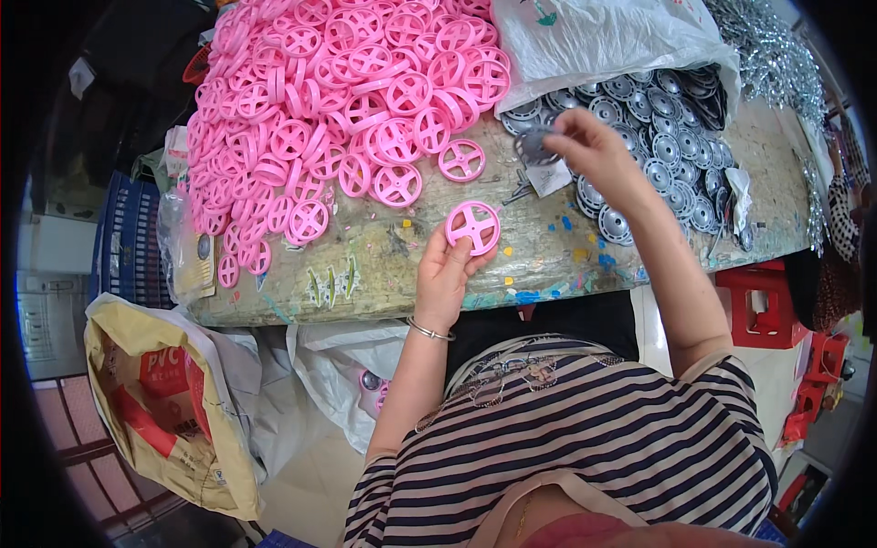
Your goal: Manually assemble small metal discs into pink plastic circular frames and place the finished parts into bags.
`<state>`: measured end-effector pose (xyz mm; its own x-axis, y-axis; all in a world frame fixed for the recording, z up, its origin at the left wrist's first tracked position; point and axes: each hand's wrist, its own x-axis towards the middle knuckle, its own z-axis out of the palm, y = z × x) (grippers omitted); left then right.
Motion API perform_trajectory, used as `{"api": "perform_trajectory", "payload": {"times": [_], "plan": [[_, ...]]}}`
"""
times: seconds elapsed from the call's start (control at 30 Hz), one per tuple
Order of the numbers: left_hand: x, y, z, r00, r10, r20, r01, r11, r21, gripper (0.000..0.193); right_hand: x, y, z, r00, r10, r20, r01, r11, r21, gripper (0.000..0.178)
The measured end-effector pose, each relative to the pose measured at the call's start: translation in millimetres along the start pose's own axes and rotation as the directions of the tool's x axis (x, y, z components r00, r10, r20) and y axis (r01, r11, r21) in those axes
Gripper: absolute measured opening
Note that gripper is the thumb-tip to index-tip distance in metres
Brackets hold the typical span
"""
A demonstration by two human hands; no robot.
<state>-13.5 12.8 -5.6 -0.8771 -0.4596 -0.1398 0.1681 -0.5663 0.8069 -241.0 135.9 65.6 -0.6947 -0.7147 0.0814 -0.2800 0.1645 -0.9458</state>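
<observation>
My left hand (447, 272) grips a pink plastic spoked wheel (473, 228) by its lower edge, thumb on the front, above the near edge of the worn table (384, 265). Pinched in my right hand (596, 151) is a dark grey wheel disc (537, 144), slightly blurred, held up to the right of the pink wheel and apart from it. A big heap of pink wheels (352, 91) covers the far left and middle of the table. On the right, grey wheel discs (662, 137) spill from a white plastic bag (621, 41).
Silver tinsel (767, 64) hangs at the far right. An opened paper sack (174, 402) stands on the floor at the left, beside a white bag (343, 365) with pink pieces. Red plastic stools (763, 306) are at the right. Green stickers (333, 285) lie near the table's front edge.
</observation>
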Motion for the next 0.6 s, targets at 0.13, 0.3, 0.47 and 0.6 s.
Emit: {"api": "perform_trajectory", "payload": {"times": [0.13, 0.3, 0.47, 0.6], "plan": [[-0.7, 3.6, 8.7, 1.0, 0.007, 0.009, -0.007, 0.999, 0.044, 0.036, -39.1, -2.7, 54.3, 0.979, 0.06, 0.196, -0.087, 0.987, 0.134, 0.016], [1.0, 1.5, 7.0, 0.999, 0.007, 0.035, -0.007, 1.0, -0.002, 0.038, -50.1, 11.6, 81.6, 0.993, -0.055, 0.1, 0.062, 0.996, -0.067, 0.029], [-1.8, 2.4, 5.1, 0.999, 0.012, 0.044, -0.013, 1.0, 0.013, 0.036, -43.8, 1.6, 75.4, 0.938, 0.114, 0.327, -0.166, 0.977, 0.137, 0.034], [1.8, -0.4, 0.3, 0.998, -0.011, 0.057, 0.009, 0.999, 0.031, 0.033, -42.4, -2.3, 76.4, 0.904, 0.203, 0.376, -0.241, 0.969, 0.057, 0.028]]}}
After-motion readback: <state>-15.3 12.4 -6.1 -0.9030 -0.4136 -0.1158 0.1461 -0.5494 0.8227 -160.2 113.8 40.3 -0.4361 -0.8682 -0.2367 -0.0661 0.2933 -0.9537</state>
